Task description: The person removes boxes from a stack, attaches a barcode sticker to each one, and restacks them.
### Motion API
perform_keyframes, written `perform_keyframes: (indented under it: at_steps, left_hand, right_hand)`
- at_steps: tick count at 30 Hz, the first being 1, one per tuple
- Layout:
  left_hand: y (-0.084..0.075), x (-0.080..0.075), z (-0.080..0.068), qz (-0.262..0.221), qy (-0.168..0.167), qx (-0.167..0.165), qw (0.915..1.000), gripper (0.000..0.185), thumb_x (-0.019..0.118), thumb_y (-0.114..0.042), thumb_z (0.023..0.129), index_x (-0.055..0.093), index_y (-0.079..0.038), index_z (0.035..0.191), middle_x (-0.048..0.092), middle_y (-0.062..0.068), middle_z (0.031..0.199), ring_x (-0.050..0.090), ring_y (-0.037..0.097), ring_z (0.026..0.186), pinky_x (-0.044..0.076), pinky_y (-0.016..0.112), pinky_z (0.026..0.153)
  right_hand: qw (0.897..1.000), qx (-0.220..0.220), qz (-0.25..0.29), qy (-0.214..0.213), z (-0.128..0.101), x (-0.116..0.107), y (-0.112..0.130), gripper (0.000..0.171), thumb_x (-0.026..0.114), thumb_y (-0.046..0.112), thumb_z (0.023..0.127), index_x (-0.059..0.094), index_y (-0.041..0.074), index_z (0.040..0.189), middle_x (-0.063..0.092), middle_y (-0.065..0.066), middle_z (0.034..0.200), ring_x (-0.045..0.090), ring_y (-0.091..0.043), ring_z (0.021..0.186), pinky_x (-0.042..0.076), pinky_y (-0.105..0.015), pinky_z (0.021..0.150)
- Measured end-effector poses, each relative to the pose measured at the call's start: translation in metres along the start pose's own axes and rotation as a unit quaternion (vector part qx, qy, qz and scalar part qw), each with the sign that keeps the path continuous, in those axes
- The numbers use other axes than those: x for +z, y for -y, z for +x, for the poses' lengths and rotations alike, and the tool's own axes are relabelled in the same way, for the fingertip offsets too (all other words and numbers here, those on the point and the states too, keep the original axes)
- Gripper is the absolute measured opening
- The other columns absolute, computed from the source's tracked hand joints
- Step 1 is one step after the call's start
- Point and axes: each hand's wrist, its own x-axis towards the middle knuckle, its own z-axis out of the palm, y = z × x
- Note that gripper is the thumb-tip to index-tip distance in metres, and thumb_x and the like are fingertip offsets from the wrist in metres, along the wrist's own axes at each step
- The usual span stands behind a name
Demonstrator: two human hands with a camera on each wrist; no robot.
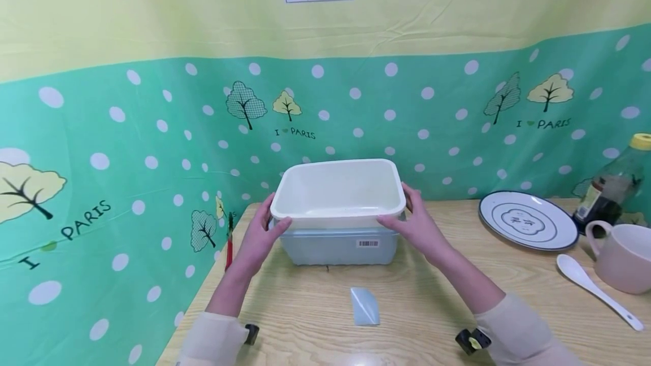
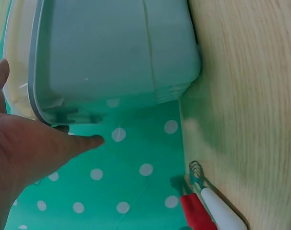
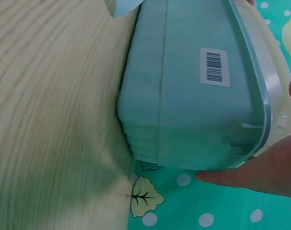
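A white rectangular tray (image 1: 338, 191) sits nested in the top of a pale blue tub (image 1: 338, 246) on the wooden table (image 1: 315, 332). My left hand (image 1: 265, 226) grips the tray's left rim, thumb on the front side. My right hand (image 1: 414, 220) grips the right rim the same way. In the left wrist view the left hand (image 2: 35, 153) lies against the white rim (image 2: 18, 62) above the blue tub (image 2: 116, 52). In the right wrist view the right hand (image 3: 260, 175) sits under the rim of the blue tub (image 3: 188, 96), which carries a barcode label (image 3: 215, 67).
A small pale blue plastic piece (image 1: 364, 305) lies in front of the tub. At the right are a ringed plate (image 1: 528, 220), a pink mug (image 1: 623, 256), a white spoon (image 1: 595, 290) and a dark bottle (image 1: 612, 185). A red-handled tool (image 1: 229, 242) lies at the table's left edge.
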Motion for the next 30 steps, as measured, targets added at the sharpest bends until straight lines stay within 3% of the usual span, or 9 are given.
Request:
perform_keyframes:
  at_steps: [11, 17, 20, 25, 30]
  left_hand:
    - [0.011, 0.005, -0.003, 0.034, 0.000, -0.030, 0.9990, 0.085, 0.071, -0.046, 0.093, 0.024, -0.027, 0.161, 0.025, -0.002, 0.165, 0.016, 0.024, 0.153, 0.022, 0.057, 0.118]
    - [0.012, 0.008, -0.006, 0.068, -0.020, -0.058, 0.9958, 0.092, 0.071, -0.057, 0.089, 0.020, -0.031, 0.162, 0.021, -0.001, 0.166, 0.017, 0.027, 0.152, 0.027, 0.057, 0.116]
    - [0.010, 0.009, -0.008, 0.067, -0.034, -0.066, 0.9950, 0.092, 0.070, -0.057, 0.090, 0.020, -0.031, 0.162, 0.020, -0.002, 0.166, 0.014, 0.028, 0.153, 0.025, 0.058, 0.117]
    - [0.005, 0.009, -0.012, 0.054, -0.061, -0.032, 0.9961, 0.077, 0.064, -0.050, 0.097, 0.025, -0.029, 0.160, 0.022, -0.003, 0.165, 0.013, 0.024, 0.153, 0.017, 0.056, 0.120]
    - [-0.008, 0.011, -0.017, 0.058, -0.088, 0.022, 0.9941, 0.063, 0.063, -0.038, 0.099, 0.037, -0.028, 0.156, 0.028, 0.000, 0.163, 0.017, 0.028, 0.152, 0.020, 0.060, 0.118]
  right_hand:
    - [1.000, -0.004, -0.016, -0.006, -0.006, 0.000, -0.010, 0.103, 0.083, 0.032, 0.086, 0.015, 0.009, 0.160, 0.025, -0.019, 0.162, 0.019, -0.036, 0.150, 0.015, -0.061, 0.119]
    - [0.999, 0.018, -0.043, -0.006, -0.008, -0.005, -0.012, 0.103, 0.081, 0.045, 0.085, 0.018, 0.018, 0.161, 0.021, -0.015, 0.165, 0.017, -0.041, 0.150, 0.022, -0.065, 0.115]
    - [0.999, 0.029, -0.043, -0.007, -0.011, -0.010, -0.010, 0.102, 0.079, 0.048, 0.086, 0.018, 0.017, 0.162, 0.018, -0.015, 0.166, 0.016, -0.044, 0.150, 0.026, -0.066, 0.112]
    - [0.998, 0.023, -0.046, -0.038, -0.023, -0.025, -0.008, 0.096, 0.075, 0.046, 0.090, 0.020, 0.011, 0.161, 0.022, -0.017, 0.164, 0.021, -0.045, 0.148, 0.030, -0.064, 0.112]
    - [0.996, 0.000, -0.052, -0.073, -0.038, -0.040, -0.005, 0.084, 0.069, 0.042, 0.096, 0.024, 0.011, 0.159, 0.028, -0.017, 0.162, 0.024, -0.043, 0.147, 0.030, -0.064, 0.112]
